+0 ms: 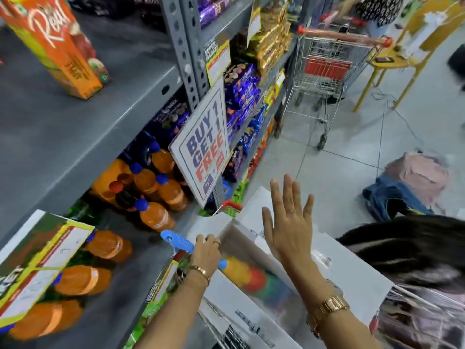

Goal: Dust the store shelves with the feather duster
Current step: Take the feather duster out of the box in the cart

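My left hand (206,250) is closed around the blue ribbed handle (176,240) of the feather duster. Its yellow, red and green feather head (251,275) points down into a white cardboard box (352,275) in front of me and is blurred. My right hand (286,222) hovers flat above the box with its fingers spread, holding nothing. The grey metal store shelves (75,137) run along my left, with orange soda bottles (156,217) on the lower shelf just left of the duster handle.
An orange juice carton (57,44) stands on the upper shelf. A "Buy 1 Get 1 Free" sign (203,149) juts from the shelf upright. Snack packets fill the shelves beyond. A shopping trolley (324,71), yellow table (392,61) and bags (412,182) occupy the tiled aisle.
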`<state>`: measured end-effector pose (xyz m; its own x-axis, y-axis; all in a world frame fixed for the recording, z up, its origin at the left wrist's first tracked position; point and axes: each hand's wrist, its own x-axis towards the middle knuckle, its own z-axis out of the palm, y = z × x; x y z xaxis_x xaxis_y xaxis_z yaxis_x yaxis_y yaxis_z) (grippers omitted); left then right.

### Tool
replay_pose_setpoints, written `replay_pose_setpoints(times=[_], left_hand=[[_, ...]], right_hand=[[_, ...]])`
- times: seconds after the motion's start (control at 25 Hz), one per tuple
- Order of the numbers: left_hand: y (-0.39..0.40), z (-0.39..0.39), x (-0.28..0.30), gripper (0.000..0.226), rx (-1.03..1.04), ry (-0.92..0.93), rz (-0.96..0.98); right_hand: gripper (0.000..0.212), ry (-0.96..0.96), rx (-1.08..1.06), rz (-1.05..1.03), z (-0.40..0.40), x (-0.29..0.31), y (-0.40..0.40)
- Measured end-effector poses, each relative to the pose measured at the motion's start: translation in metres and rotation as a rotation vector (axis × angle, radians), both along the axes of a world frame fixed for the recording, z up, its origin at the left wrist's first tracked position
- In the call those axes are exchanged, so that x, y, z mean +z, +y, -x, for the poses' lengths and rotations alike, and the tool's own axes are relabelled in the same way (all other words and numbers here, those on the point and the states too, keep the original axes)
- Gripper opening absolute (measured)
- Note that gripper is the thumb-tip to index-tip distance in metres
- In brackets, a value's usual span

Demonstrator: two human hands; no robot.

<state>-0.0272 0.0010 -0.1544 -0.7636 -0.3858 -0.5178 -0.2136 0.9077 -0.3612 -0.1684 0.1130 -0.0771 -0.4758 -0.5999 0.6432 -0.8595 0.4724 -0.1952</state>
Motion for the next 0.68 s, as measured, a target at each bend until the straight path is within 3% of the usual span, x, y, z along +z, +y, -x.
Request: replay_pose_setpoints(times=[0.28, 0.36, 0.52, 0.68], left_hand=[[0.001, 0.012, 0.105, 0.022, 0.074, 0.035, -0.127], [0.004, 0.018, 0.149, 0.015, 0.034, 0.01, -0.1], [0.015, 0.028, 0.23, 0.026, -0.071, 0.004, -0.044], [0.016, 0.035, 0.331, 0.037, -0.159, 0.061, 0.153]], right_hand=[[0.064, -0.01, 0.015, 0.072, 0.002, 0.075, -0.025], [0.062, 0.011, 0.032, 0.083, 0.002, 0.107, -0.035], [0.057, -0.015, -0.026, 0.189, -0.001, 0.179, -0.047], [0.058, 0.0, -0.03, 0.327, -0.011, 0.275, -0.06]])
